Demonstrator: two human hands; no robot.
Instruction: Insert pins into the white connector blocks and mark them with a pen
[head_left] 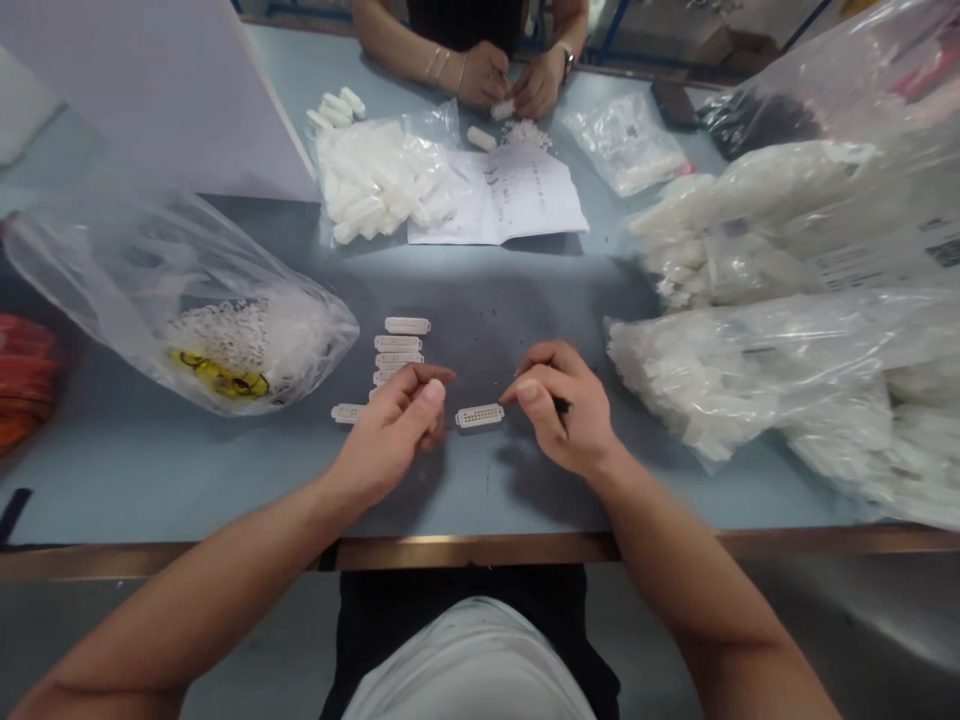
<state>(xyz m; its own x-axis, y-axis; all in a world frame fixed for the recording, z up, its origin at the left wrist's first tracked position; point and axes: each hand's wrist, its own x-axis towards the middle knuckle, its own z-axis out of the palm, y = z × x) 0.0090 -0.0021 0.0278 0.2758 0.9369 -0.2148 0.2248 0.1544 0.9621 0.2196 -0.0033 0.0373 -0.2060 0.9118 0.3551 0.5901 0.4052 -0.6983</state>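
A small white plastic strip with rows of holes lies flat on the table between my hands. My left hand is just left of it, thumb and fingers drawn together; anything between them is too small or hidden to make out. To the right, my right hand is closed around a thin dark tool, of which only a short piece shows. Its fingertips are close to the strip's right end. Several similar strips, such as the top white strip, lie in a column beyond my left hand, which partly covers them.
At left lies an open clear bag of tiny white pieces. Large bags of white parts fill the right side. Across the table, a co-worker's hands handle a white piece behind a paper sheet and a bag of white parts.
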